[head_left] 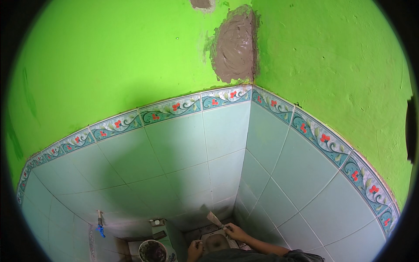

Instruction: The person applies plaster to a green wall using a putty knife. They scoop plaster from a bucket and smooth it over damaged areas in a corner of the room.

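Note:
My right hand (pixel 234 232) grips a putty knife (pixel 215 221), its blade angled up toward the corner at the lower middle of the view. My left hand (pixel 195 248) is curled to the left of it, fingertips together; whatever they may hold is too small to make out. Below both hands is a squat toilet (pixel 216 241). Left of my left hand, a round bucket (pixel 140 249) has dark, smeared material inside. High on the green wall by the corner is a rough patch of grey-brown wet filler (pixel 234 46), with a smaller patch (pixel 201 4) above it.
Two walls meet ahead, with pale tiles (pixel 224 129) below a floral border (pixel 176 106) and green paint above. A tap with a blue handle (pixel 101 229) sticks out at the lower left. A tiled ledge (pixel 159 233) stands behind the bucket. A dark object (pixel 410 131) edges the right side.

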`<action>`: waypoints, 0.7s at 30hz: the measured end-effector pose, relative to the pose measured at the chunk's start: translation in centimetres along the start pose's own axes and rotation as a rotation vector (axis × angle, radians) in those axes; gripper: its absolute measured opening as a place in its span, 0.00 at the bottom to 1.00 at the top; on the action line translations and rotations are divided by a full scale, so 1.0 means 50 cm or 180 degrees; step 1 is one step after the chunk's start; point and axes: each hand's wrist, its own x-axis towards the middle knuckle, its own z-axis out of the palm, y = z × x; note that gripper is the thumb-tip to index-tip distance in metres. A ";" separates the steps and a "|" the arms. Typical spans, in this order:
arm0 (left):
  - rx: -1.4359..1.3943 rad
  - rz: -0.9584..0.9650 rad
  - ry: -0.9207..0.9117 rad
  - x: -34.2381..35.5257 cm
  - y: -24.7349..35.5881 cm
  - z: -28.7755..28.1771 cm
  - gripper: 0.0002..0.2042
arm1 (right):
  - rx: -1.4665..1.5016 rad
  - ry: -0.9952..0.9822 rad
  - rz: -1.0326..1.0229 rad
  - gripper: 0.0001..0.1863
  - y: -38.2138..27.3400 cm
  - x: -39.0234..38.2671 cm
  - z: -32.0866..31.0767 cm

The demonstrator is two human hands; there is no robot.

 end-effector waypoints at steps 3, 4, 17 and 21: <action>-0.0026 -0.0079 0.0022 -0.010 0.014 -0.001 0.25 | 0.0026 -0.0027 -0.0020 0.19 -0.008 -0.006 -0.003; -0.0055 -0.0141 0.0039 -0.015 0.021 -0.002 0.25 | 0.0031 -0.0029 -0.0025 0.19 -0.011 -0.008 -0.004; -0.0107 0.0150 0.0118 0.010 -0.015 0.013 0.25 | 0.0290 0.0268 -0.0330 0.14 -0.006 0.010 -0.009; -0.0466 0.0653 0.0473 0.110 -0.151 0.055 0.18 | 0.0278 0.0152 -0.0268 0.16 -0.031 0.002 -0.004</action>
